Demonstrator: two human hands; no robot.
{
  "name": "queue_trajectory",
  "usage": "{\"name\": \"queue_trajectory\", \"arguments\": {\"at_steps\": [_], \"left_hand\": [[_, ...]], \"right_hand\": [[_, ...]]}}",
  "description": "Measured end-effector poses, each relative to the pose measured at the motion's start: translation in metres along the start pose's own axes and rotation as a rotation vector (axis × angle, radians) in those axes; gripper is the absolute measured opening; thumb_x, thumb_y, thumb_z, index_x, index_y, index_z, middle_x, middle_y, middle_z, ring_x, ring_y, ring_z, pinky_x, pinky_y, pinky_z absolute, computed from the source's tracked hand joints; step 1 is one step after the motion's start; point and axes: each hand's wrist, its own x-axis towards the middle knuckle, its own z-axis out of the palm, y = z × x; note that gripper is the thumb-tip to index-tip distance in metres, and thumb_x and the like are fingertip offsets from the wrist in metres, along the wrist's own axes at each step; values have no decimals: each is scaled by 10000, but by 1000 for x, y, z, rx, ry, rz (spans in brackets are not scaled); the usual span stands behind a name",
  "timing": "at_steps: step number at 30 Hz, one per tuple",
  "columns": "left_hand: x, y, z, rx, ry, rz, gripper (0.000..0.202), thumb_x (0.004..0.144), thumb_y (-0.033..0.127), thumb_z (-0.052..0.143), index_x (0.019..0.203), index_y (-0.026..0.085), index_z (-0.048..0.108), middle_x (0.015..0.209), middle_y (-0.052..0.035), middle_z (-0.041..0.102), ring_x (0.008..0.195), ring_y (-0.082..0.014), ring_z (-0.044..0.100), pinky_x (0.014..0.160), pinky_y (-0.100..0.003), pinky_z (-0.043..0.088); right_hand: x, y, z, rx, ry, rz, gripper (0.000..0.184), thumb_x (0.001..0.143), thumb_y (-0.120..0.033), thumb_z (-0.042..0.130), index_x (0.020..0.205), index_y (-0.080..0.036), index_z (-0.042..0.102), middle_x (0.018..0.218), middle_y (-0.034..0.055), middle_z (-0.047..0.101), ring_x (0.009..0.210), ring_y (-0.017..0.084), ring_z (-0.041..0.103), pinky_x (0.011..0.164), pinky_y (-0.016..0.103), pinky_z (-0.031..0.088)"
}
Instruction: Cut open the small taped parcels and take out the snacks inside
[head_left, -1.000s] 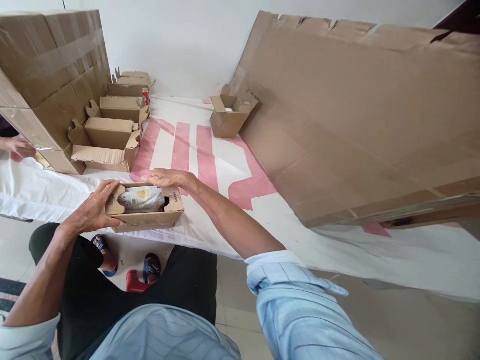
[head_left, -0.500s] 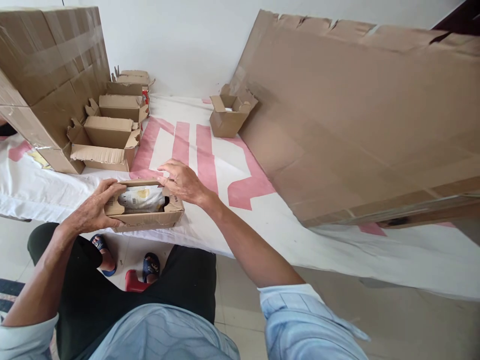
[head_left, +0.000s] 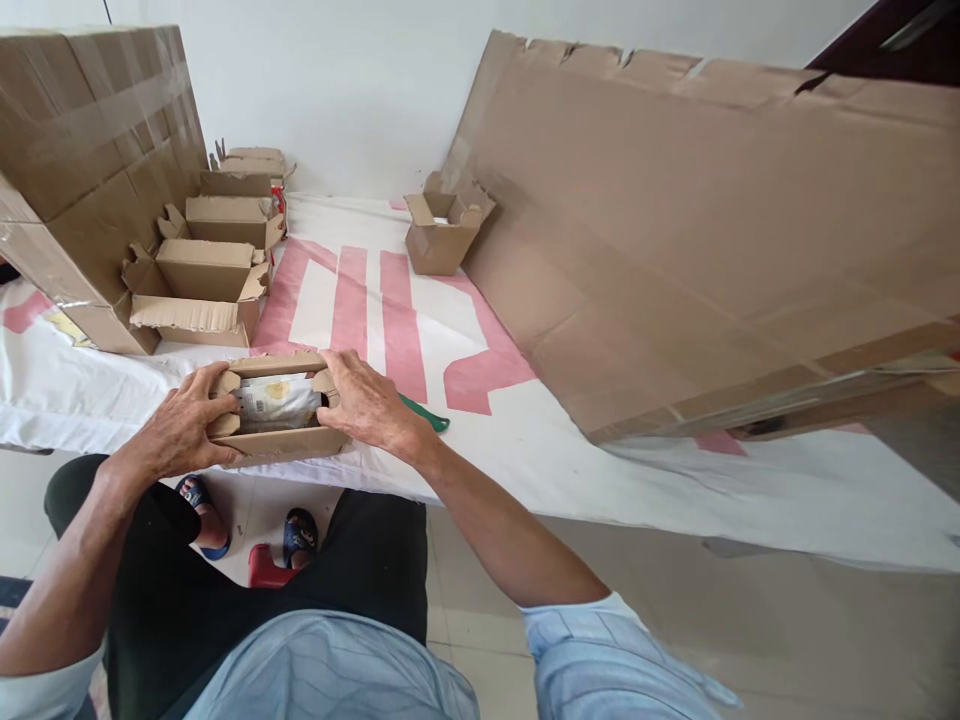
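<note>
A small open cardboard box (head_left: pixel 289 445) rests at the table's front edge, with a white printed packet (head_left: pixel 276 398) inside it. My left hand (head_left: pixel 180 418) grips the box's left end, fingers over the top and thumb at the near side. At the right end, my right hand (head_left: pixel 367 400) is closed over the rim and end flap, with its fingertips partly hidden. Just behind my right wrist lies a green object (head_left: pixel 426 412), mostly covered by the hand, so its kind cannot be made out.
Several opened small boxes (head_left: pixel 199 275) line the left side, beside a tall stack of taped cartons (head_left: pixel 105 130). One more open box (head_left: pixel 442 245) stands at the back. A large cardboard panel (head_left: pixel 675 230) fills the right. A white cloth with pink shapes (head_left: pixel 487 460) covers the table.
My right hand has come down from above the box's far corner onto its right end. The green object now shows by my wrist. The view has shifted slightly.
</note>
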Motion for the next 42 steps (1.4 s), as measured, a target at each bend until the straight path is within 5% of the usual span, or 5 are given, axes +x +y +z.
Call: {"name": "queue_trajectory", "arguments": {"at_steps": [18, 27, 31, 38, 42], "left_hand": [[0, 3, 5, 5, 33, -16, 441, 742, 407, 987, 1089, 230, 781, 1758, -182, 426, 1541, -515, 527, 1233, -709, 552], [1, -2, 10, -9, 64, -22, 414, 747, 395, 952, 1087, 232, 782, 1774, -181, 425, 1575, -535, 501, 1224, -734, 554], [2, -10, 16, -37, 113, -7, 386, 734, 347, 945, 1054, 220, 772, 1768, -203, 438, 1543, -570, 528, 1218, -790, 537], [3, -23, 26, -95, 220, 62, 394, 728, 441, 947, 1041, 297, 756, 1742, -115, 506, 1488, -558, 573, 1173, -841, 564], [2, -25, 27, -91, 223, 66, 419, 729, 489, 947, 1059, 297, 776, 1743, -135, 496, 1454, -565, 591, 1135, -853, 589]], "right_hand": [[16, -36, -7, -162, -146, -8, 812, 872, -120, 703, 1640, -209, 455, 1688, 239, 513, 1548, 459, 478, 1174, 671, 524], [14, -26, -45, -91, -111, -71, 635, 939, -218, 691, 1565, -210, 584, 1562, 163, 616, 1385, 352, 603, 1090, 477, 544], [-1, -29, -25, -185, -21, -326, 239, 1095, -303, 629, 1228, -158, 765, 1296, 166, 747, 1246, 322, 613, 1120, 489, 514], [-1, -10, -4, -383, -126, -611, 445, 1201, -451, 583, 924, -184, 807, 927, 111, 767, 1091, 304, 594, 1018, 462, 500], [-1, 1, -18, -372, 35, -656, 370, 1179, -424, 635, 969, -183, 821, 968, 121, 753, 1057, 302, 570, 960, 442, 472]]}}
